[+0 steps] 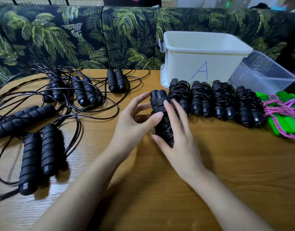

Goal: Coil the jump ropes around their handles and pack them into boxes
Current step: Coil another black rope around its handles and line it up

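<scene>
On your left, loose black jump ropes (48, 104) sprawl over the worktop (143, 180). At centre, your left hand (135, 119) pinches the coiled jump rope (161, 120), and your right hand (178, 135) clasps it from the other side. Further right, four coiled bundles (216, 100) line up before the white box marked A (201, 60), with a clear box (263, 72) and a green-handled rope (283, 114) beyond.

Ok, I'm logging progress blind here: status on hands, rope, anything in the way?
Left hand pinches, right hand wraps the coiled black rope. Four coiled bundles lined up before box A. Far left: loose ropes, clear of the hands.
</scene>
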`<state>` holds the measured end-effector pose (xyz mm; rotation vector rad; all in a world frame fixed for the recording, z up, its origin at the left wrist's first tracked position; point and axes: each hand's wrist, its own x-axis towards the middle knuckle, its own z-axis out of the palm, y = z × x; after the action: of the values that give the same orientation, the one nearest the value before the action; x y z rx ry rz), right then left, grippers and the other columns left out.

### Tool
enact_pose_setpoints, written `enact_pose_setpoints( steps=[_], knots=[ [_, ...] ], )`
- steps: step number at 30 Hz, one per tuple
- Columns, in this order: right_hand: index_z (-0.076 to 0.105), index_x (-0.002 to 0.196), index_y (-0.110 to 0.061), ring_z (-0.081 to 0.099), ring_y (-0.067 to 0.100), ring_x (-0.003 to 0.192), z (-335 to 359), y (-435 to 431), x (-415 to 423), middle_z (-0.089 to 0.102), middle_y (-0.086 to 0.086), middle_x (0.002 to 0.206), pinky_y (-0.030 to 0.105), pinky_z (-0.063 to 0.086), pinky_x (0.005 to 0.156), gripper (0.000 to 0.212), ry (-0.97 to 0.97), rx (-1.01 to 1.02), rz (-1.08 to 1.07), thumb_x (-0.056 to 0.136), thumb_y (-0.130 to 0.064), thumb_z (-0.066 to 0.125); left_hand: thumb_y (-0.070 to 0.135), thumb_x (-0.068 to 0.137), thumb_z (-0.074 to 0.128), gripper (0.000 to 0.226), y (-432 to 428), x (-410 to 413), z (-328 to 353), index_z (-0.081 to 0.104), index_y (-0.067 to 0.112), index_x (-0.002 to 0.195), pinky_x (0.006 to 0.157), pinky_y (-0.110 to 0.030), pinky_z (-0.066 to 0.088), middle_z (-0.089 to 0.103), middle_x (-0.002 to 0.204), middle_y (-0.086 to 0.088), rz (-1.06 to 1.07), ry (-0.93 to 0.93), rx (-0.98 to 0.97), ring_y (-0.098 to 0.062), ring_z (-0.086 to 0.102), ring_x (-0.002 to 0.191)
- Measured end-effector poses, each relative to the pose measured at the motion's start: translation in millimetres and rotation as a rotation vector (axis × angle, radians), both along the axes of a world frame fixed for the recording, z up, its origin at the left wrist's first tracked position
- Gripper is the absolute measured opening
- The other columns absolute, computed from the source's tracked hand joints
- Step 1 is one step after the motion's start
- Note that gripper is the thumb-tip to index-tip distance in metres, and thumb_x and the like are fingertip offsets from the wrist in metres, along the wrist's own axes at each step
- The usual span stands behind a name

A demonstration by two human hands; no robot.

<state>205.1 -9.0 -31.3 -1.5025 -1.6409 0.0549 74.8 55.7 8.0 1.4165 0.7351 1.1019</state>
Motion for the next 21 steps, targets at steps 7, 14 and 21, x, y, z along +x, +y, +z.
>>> enact_pose_setpoints(
  steps=[7, 14, 21],
  knots=[
    [0.026, 0.151, -0.028, 0.054, 0.030, 0.130, 3.0, 1.3, 7.3, 0.031, 0.007, 0.159, 0.043, 0.061, 0.064, 0.082, -0.135, 0.071, -0.180, 0.084, -0.023, 0.073, 0.042, 0.072, 0.082, 0.068, 9.6, -5.4, -16.5, 0.051, 0.020, 0.128, 0.101, -0.045, 0.050, 0.058, 0.133, 0.011, 0.105, 0.280, 0.432, -0.010, 0.060, 0.120],
    [0.031, 0.149, -0.027, 0.056, 0.030, 0.128, 0.8, 1.3, 8.9, 0.035, 0.007, 0.158, 0.040, 0.060, 0.068, 0.085, -0.114, 0.066, -0.226, 0.080, -0.020, 0.080, 0.033, 0.096, 0.055, 0.042, 15.4, -2.5, -28.6, 0.061, 0.014, 0.132, 0.109, -0.054, 0.032, 0.063, 0.130, 0.004, 0.379, 0.691, 0.965, -0.010, 0.057, 0.118],
    [0.038, 0.150, -0.022, 0.037, 0.009, 0.139, 3.3, -0.3, 5.5, 0.036, 0.004, 0.157, 0.000, 0.024, 0.103, 0.072, 0.109, 0.098, -0.093, 0.087, -0.022, 0.073, 0.047, 0.105, 0.024, 0.057, 16.2, -3.1, -28.9, 0.050, 0.013, 0.143, 0.111, -0.045, 0.032, 0.068, 0.122, 0.001, 0.264, 0.751, 0.761, -0.014, 0.062, 0.113]
  ],
)
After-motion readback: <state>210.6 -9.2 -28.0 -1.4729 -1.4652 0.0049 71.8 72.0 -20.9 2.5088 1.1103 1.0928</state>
